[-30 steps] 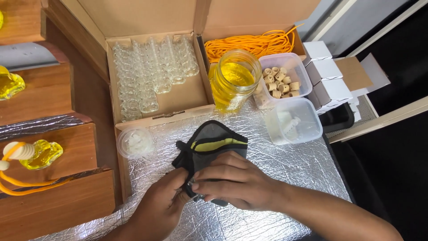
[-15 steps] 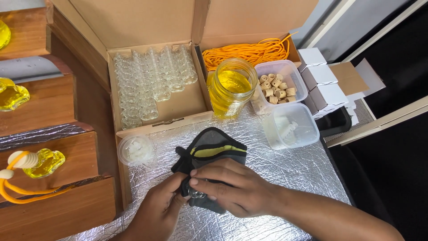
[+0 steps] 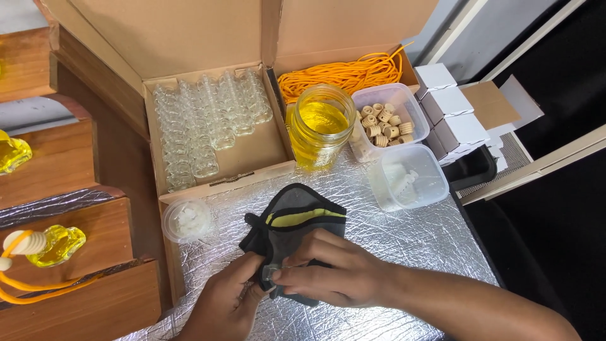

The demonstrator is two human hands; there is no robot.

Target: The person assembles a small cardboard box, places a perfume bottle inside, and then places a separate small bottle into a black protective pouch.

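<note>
A dark grey cloth (image 3: 297, 218) with a yellow stripe lies on the silver foil-covered table (image 3: 404, 237). My left hand (image 3: 224, 300) and my right hand (image 3: 334, 271) meet at the cloth's near edge. Between their fingertips sits a small clear glass bottle (image 3: 271, 273), partly wrapped in the cloth. The right hand's fingers press down on cloth and bottle together; the left hand's thumb and fingers pinch it from the left.
Behind stand a cardboard box of empty glass bottles (image 3: 208, 123), a jar of yellow liquid (image 3: 319, 126), orange cord (image 3: 341, 71), a tub of wooden caps (image 3: 385, 123), a clear tub (image 3: 407, 177), and a small round container (image 3: 186, 220). Filled bottles (image 3: 53, 243) rest on wooden steps at left.
The camera view has shifted slightly. My right fingers have slid toward me along the cloth, and the small bottle now shows between both hands' fingertips.
</note>
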